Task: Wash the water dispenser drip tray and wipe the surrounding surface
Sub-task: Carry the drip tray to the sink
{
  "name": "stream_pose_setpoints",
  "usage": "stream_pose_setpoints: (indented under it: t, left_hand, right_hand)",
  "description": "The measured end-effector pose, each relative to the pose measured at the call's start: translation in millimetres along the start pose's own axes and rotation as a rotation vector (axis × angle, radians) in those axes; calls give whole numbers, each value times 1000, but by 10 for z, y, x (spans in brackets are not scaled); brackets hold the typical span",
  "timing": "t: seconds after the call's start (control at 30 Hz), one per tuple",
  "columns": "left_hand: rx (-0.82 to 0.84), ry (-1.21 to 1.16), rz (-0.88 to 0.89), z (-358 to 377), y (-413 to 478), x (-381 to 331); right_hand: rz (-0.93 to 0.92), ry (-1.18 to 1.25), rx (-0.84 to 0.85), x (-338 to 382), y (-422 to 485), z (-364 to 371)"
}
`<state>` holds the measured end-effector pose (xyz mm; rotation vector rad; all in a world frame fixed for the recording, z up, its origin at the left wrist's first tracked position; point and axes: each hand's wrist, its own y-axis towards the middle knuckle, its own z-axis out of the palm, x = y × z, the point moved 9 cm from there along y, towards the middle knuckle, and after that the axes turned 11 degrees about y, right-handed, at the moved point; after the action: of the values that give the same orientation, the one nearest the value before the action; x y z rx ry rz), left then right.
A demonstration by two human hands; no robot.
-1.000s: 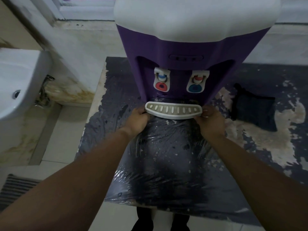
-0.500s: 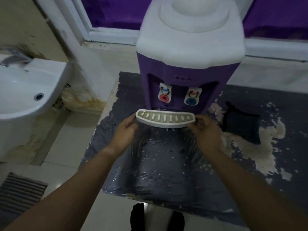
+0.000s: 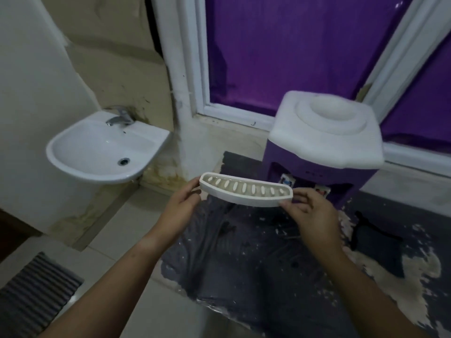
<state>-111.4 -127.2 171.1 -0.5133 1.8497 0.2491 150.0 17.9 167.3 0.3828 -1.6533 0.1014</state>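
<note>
The white curved drip tray (image 3: 246, 192), with several slots in its top, hangs in the air in front of the purple water dispenser (image 3: 324, 152). My left hand (image 3: 179, 212) grips its left end and my right hand (image 3: 310, 213) pinches its right end. The tray is clear of the dispenser and held level above the worn grey tabletop (image 3: 244, 264). A dark cloth (image 3: 380, 247) lies on the tabletop to the right of the dispenser.
A white wall basin (image 3: 105, 150) with a chrome tap (image 3: 119, 118) hangs at the left. A striped grey mat (image 3: 34, 291) lies on the tiled floor at bottom left. A window with purple covering (image 3: 280, 52) is behind the dispenser.
Both hands have pulled the tray out of the dispenser and lifted it up and to the left. The view has tilted up and turned left, so the basin now shows whole.
</note>
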Motion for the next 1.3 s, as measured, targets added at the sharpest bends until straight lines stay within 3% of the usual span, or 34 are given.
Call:
stream_pose_setpoints:
  t: [0.53,0.8,1.3]
  left_hand:
    - [-1,99,119,-2308,190,-29]
    - [-120,190,39,-3352,573,397]
    - [-327,97,-172,-5035,1933,1298]
  right_hand:
    - [-56,32,-1,975,10,2052]
    - [-77,34,112,1159,428,3267]
    - [-87,-80,305,686,1741,5526]
